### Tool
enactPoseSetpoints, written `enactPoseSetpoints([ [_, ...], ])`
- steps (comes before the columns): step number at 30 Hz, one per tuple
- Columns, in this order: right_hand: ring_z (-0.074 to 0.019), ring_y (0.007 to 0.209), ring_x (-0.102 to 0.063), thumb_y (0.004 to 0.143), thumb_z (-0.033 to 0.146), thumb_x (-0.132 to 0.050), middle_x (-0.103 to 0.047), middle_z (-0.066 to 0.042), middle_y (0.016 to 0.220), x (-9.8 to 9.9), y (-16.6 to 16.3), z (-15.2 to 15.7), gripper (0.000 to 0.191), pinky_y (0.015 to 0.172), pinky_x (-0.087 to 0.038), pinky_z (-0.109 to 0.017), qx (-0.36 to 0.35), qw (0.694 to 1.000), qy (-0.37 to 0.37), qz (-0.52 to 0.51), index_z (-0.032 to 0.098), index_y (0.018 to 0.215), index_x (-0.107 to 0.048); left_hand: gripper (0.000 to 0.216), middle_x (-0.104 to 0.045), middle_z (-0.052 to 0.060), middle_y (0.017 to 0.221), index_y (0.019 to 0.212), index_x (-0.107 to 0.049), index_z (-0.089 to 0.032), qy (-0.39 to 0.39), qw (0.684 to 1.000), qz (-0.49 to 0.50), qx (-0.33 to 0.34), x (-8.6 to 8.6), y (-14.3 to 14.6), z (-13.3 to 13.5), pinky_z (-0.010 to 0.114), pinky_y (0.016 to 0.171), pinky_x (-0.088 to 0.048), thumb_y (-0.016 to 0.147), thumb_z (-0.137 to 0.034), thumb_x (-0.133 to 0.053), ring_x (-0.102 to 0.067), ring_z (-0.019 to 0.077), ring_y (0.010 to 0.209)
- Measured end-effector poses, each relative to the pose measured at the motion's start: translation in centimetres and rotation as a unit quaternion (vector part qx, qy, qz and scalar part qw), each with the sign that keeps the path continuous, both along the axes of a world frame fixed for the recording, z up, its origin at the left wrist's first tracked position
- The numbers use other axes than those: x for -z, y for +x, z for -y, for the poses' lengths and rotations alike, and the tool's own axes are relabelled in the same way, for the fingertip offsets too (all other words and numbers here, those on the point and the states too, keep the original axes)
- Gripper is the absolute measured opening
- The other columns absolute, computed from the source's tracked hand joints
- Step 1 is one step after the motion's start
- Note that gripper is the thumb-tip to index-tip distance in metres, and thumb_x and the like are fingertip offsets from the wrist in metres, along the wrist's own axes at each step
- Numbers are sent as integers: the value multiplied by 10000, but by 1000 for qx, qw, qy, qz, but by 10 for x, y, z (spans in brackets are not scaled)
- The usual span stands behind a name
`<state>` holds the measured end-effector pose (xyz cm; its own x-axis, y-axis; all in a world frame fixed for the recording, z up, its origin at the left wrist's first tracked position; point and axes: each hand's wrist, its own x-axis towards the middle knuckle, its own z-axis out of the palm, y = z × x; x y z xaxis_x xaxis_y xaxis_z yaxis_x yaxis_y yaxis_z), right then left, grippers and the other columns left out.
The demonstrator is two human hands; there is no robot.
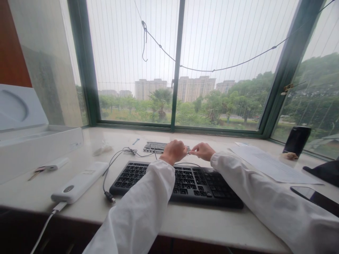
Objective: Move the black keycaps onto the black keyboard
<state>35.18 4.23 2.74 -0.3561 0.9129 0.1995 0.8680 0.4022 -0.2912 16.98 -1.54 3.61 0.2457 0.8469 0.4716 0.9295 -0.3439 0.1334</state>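
Observation:
A black keyboard [185, 180] lies near the front edge of the white sill, its left and middle parts showing bare key sockets. Behind it, loose dark keycaps [155, 146] stand in rows. My left hand [173, 151] is closed above the keyboard's back edge, in front of those rows and partly hiding them. Close by on the right, my right hand [203, 151] pinches with thumb and forefinger at the right end of the rows. The fingertips of both hands nearly meet at a small dark piece, too small to name.
A coiled cable with a USB plug [109, 197] lies left of the keyboard. Further left are a white power bank [79, 182], a small white device [54, 164] and an open white box [53, 141]. Papers [270, 162] and a phone [316, 199] lie right; a dark upright object [298, 141] stands behind.

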Motion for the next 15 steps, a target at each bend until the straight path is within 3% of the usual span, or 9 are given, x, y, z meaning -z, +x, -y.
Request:
enactPoseSetpoints([
  [4,-121,528,-495,742,618,-565,-568,5,503,-8,28,19,513,559,-360,-252,-30,993,-15,-111,175,909,-763,449,-651,122,677,746,-678,-130,16,999,-7,49,1,7,4,291,603,-438,919,-432,-394,-626,205,658],
  [8,-106,510,-441,723,639,-577,-527,17,505,-1,48,30,562,535,-334,-248,-38,980,-58,-188,137,904,-753,412,-679,95,824,1030,-611,-154,40,989,-6,145,7,16,8,287,622,-461,853,-516,-527,-642,209,717],
  [12,-104,503,-436,723,621,-585,-517,14,488,10,53,35,545,519,-322,-242,-46,976,-59,-206,126,874,-754,502,-665,84,1015,1196,-528,-196,57,978,-11,198,15,23,9,296,702,-496,798,-482,-633,-658,214,848],
  [15,-97,479,-422,724,610,-589,-508,18,465,14,53,38,508,494,-295,-235,-38,977,-41,-204,146,840,-760,427,-660,75,1054,1191,-549,-211,65,976,-7,207,18,26,9,306,750,-507,833,-435,-608,-659,205,879],
])
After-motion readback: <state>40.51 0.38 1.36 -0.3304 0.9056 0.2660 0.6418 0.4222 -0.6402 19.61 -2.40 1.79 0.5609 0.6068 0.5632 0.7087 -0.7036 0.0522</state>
